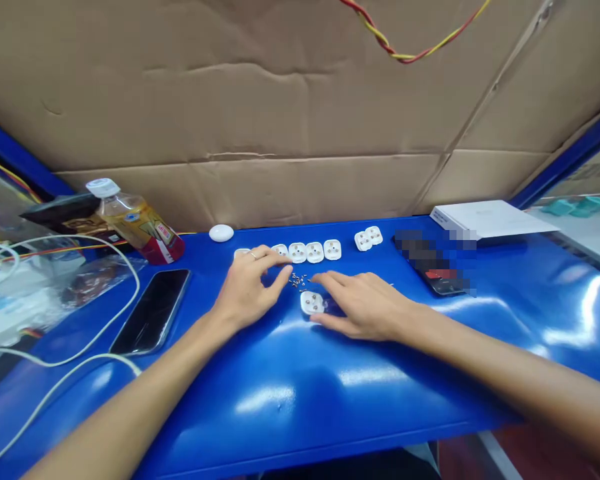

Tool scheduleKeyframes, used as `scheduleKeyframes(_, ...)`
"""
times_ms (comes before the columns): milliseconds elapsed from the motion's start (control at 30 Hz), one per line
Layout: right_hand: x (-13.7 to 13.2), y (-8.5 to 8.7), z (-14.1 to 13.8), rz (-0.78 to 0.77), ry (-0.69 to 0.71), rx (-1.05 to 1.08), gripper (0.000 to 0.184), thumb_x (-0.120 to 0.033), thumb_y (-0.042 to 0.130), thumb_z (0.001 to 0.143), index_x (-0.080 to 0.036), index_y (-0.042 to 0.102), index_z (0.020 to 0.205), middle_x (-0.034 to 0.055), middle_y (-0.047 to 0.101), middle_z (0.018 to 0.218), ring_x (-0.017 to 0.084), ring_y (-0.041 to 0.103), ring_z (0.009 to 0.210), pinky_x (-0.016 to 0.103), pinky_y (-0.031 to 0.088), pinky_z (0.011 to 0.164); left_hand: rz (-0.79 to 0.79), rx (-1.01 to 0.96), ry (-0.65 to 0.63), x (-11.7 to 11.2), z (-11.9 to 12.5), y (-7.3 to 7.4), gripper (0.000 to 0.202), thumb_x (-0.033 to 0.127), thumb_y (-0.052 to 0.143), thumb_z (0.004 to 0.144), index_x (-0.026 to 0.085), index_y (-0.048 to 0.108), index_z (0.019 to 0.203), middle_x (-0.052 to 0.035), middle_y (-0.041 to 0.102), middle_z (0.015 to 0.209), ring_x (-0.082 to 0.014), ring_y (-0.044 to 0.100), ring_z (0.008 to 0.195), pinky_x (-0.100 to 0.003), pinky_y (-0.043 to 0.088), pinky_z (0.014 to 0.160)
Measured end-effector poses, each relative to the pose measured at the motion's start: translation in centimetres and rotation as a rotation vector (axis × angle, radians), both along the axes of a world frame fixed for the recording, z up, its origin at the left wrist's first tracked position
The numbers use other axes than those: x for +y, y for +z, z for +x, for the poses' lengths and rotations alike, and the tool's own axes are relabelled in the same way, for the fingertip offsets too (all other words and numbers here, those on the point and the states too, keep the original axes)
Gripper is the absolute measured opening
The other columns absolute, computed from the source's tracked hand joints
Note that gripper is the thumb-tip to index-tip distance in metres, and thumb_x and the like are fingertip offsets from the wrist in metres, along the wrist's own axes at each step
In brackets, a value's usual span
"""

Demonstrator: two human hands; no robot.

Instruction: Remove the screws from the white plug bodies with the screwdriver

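Observation:
My left hand (253,283) hovers over the left part of a row of small white plastic plug-like pieces (299,253), partly hiding some of them. Its thumb and forefinger are apart, with nothing visible between them. A small pile of tiny screws (297,280) lies just right of its fingertips. My right hand (367,305) is spread low over the table, forefinger reaching the edge of the screws. Its thumb tip is at the lower edge of a single white piece (311,303) with metal inserts, which lies between thumb and forefinger.
On the blue table (280,407) are a phone (153,312), a drink bottle (140,223), white cables (125,300) and a white oval object (221,233). Two white pieces (369,238), a partly blurred dark item (430,263) and a white box (490,219) stand right. Cardboard (300,120) backs everything.

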State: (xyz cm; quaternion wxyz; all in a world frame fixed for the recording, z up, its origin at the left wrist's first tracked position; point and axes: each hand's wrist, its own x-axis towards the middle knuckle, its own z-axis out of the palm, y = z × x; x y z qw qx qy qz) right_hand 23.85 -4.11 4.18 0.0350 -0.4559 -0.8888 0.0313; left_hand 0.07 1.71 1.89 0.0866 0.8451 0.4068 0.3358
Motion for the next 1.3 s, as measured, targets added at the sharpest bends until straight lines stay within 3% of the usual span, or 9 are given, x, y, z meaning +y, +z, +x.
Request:
scheduleKeyframes(100,0.7,0.2,0.5,0.16,-0.004,0.106,0.046,-0.055,0.043,0.106,-0.015,0.064,0.117,0.0143,0.07,0.113,0.023,0.065,0.077,0.034,0.039,0.058,-0.124,-0.036,-0.133,0.1,-0.5,0.5,0.033,0.039,0.059,0.101,0.021,0.071,0.126,-0.0062,0.074,0.107,-0.0181,0.062,0.079,-0.033,0.049,0.08)
scheduleKeyframes(200,1.1,0.6,2.5,0.265,0.036,0.355,0.053,-0.048,0.028,0.111,-0.021,0.062,0.081,0.0084,0.064,0.083,0.02,0.057,0.071,0.035,0.041,0.064,-0.254,0.038,-0.35,0.2,-1.3,1.1,0.051,0.049,0.062,0.098,0.024,0.059,0.143,-0.0076,0.072,0.118,-0.02,0.064,0.086,-0.034,0.051,0.082)
scheduleKeyframes(267,0.9,1.0,3.8,0.315,0.034,0.545,0.061,-0.063,0.026,0.108,-0.022,0.06,0.078,0.0088,0.063,0.081,0.023,0.058,0.077,0.038,0.046,0.073,-0.301,0.142,-0.431,0.2,-1.7,1.6,0.069,0.059,0.076,0.086,0.025,0.058,0.142,-0.0078,0.071,0.122,-0.0222,0.066,0.092,-0.033,0.052,0.081)
scheduleKeyframes(333,0.4,1.3,4.5,0.328,-0.018,0.665,0.071,-0.08,0.024,0.099,-0.023,0.062,0.081,0.0081,0.062,0.076,0.023,0.058,0.072,0.04,0.047,0.071,-0.298,0.242,-0.418,0.1,-1.9,1.9,0.071,0.066,0.085,0.072,0.023,0.065,0.126,-0.0059,0.073,0.111,-0.0228,0.067,0.089,-0.032,0.051,0.076)
scheduleKeyframes(400,0.0,1.4,4.4,0.217,-0.11,0.744,0.064,-0.077,0.033,0.1,-0.023,0.064,0.084,0.0034,0.061,0.068,0.019,0.055,0.061,0.036,0.045,0.063,-0.274,0.303,-0.38,0.1,-1.8,2.2,0.06,0.067,0.085,0.071,0.021,0.069,0.106,-0.0036,0.073,0.096,-0.0214,0.067,0.081,-0.031,0.048,0.071)
scheduleKeyframes(467,-0.1,1.1,3.9,0.073,-0.128,0.827,0.049,-0.065,0.048,0.103,-0.023,0.063,0.083,0.0,0.062,0.067,0.015,0.056,0.059,0.032,0.044,0.06,-0.265,0.332,-0.377,0.0,-1.6,2.3,0.05,0.064,0.082,0.076,0.02,0.069,0.096,-0.0027,0.072,0.088,-0.02,0.066,0.076,-0.03,0.046,0.068)
scheduleKeyframes(633,0.1,-0.4,2.5,-0.225,-0.05,0.966,0.031,-0.047,0.058,0.104,-0.021,0.063,0.087,-0.0011,0.065,0.075,0.014,0.06,0.067,0.027,0.048,0.064,-0.29,0.338,-0.434,-0.3,-1.1,1.9,0.032,0.049,0.075,0.088,0.02,0.071,0.101,-0.0034,0.075,0.092,-0.0192,0.068,0.079,-0.029,0.046,0.069)
scheduleKeyframes(967,0.3,-1.3,2.5,-0.281,-0.054,0.969,0.032,-0.049,0.054,0.105,-0.021,0.062,0.09,0.0,0.064,0.077,0.014,0.058,0.068,0.028,0.046,0.064,-0.299,0.297,-0.482,-0.4,-1.0,1.6,0.027,0.041,0.071,0.092,0.021,0.071,0.11,-0.0049,0.076,0.102,-0.0202,0.071,0.087,-0.029,0.051,0.075)
scheduleKeyframes(1300,0.3,-1.3,2.2,-0.301,-0.064,0.969,0.031,-0.047,0.057,0.104,-0.021,0.06,0.087,-0.0016,0.063,0.076,0.012,0.057,0.066,0.027,0.046,0.063,-0.342,0.296,-0.491,-0.3,-1.2,1.3,0.03,0.046,0.069,0.095,0.021,0.07,0.112,-0.0039,0.074,0.1,-0.0178,0.067,0.084,-0.028,0.049,0.073)
